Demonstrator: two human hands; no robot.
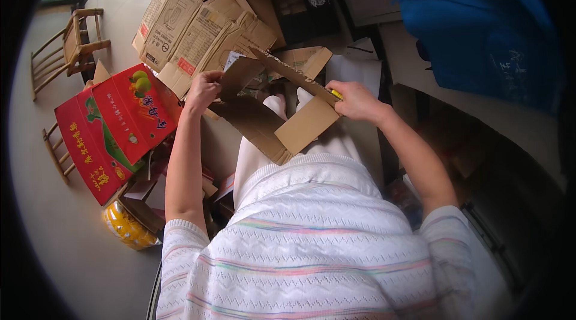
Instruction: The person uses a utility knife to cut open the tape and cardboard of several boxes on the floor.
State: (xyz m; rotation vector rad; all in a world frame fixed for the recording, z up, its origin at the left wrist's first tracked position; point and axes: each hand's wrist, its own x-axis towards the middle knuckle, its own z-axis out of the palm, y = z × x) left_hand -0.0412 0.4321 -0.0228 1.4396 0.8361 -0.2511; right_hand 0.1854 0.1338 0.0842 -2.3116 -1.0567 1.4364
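An opened-out cardboard box [252,117] with folded flaps is held up in front of my thighs, its plain brown side towards me. My left hand [204,90] grips a flap at its left upper corner. At the right end, my right hand [355,100] has its fingers closed round a small yellow tool [336,94], most of it hidden by the fingers, and touches the carton's edge. What kind of tool it is cannot be told. A long cardboard panel [292,70] with a rough, torn edge runs between the hands.
Flattened brown cartons [198,27] are stacked beyond my left hand. A red printed carton [119,128] lies at the left, above a yellow wrapped bundle [128,225]. A bamboo chair [78,43] stands at the upper left. Blue fabric [477,36] covers something at the upper right.
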